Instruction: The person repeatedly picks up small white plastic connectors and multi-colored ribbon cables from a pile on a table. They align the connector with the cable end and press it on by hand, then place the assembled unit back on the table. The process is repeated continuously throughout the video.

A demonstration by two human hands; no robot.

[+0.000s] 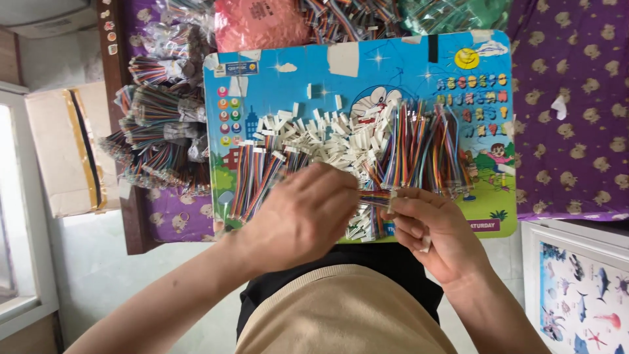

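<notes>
Seating a white connector (392, 200) onto the multicolour ribbon cable (373, 195), near edge of the lap board (275, 85): left hand (304, 219) pinches cable, right hand (432, 226) grips connector. Keep wires flat, aligned w/ housing; push straight, no twist.

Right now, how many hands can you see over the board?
2. The left hand is at the board's lower middle; the right hand is beside it, pinching a wire strip with a white plug.

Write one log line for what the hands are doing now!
left hand: pinching wire strip | right hand: holding white connector | board: connector pile
</notes>
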